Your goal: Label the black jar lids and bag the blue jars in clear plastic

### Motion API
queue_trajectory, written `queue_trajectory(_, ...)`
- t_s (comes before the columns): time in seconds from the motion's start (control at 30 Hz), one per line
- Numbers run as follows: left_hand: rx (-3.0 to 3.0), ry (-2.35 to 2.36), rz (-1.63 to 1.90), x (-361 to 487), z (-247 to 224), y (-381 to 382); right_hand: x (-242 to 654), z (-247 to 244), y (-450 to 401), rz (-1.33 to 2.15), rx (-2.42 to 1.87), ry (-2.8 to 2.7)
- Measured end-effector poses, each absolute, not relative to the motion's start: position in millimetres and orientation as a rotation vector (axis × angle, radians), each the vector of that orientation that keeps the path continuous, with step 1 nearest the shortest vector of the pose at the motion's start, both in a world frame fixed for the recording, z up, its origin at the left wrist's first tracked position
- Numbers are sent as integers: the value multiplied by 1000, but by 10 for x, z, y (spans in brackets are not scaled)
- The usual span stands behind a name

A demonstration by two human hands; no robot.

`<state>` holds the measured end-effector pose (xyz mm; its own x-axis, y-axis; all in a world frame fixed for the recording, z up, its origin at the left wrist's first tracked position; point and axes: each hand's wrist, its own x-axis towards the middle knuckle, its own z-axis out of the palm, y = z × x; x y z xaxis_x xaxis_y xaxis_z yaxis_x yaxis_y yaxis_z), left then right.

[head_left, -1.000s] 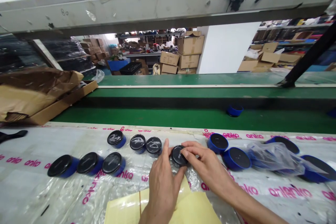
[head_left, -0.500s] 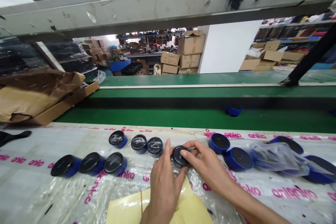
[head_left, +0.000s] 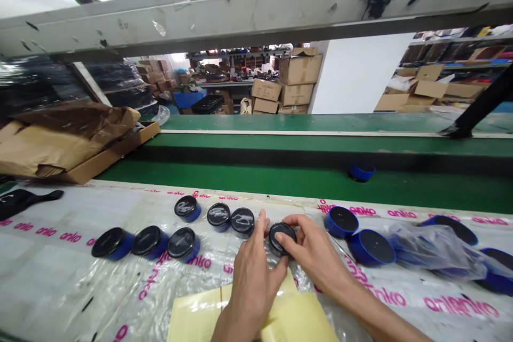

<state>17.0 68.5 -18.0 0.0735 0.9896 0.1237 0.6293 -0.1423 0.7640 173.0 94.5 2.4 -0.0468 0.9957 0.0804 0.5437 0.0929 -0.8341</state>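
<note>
A round black-topped piece (head_left: 281, 239) is between my two hands, above the edge of a yellow sheet (head_left: 200, 310). My right hand (head_left: 310, 243) is closed on it, thumb on its top and fingers at the far rim. My left hand (head_left: 256, 272) is beside its left side, fingers raised and thumb apart at the near edge. To the left stand several blue pieces with glossy black tops, among them one (head_left: 242, 222) close to my left fingers. On the right are blue pieces with matt dark tops (head_left: 372, 247).
Clear plastic (head_left: 436, 251) lies over pieces at the right. A blue piece (head_left: 363, 172) sits on the green surface (head_left: 248, 171) behind. An open cardboard tray (head_left: 108, 155) with brown paper is at the left. A pale beam (head_left: 240, 10) crosses above.
The camera view has shifted, so the table items appear slightly further right. My right hand keeps its hold on the round piece, and my left hand stays beside it.
</note>
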Motion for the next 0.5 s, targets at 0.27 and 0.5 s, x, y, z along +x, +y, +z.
queue_trajectory(0.27, 1920, 1580, 1033, -51, -8, 435, 1808, 62, 942, 734, -1408, -1732)
queue_trajectory(0.5, 1887, 1724, 1341, -112, -254, -68, 1986, 236, 867, 756, -1200, -2234)
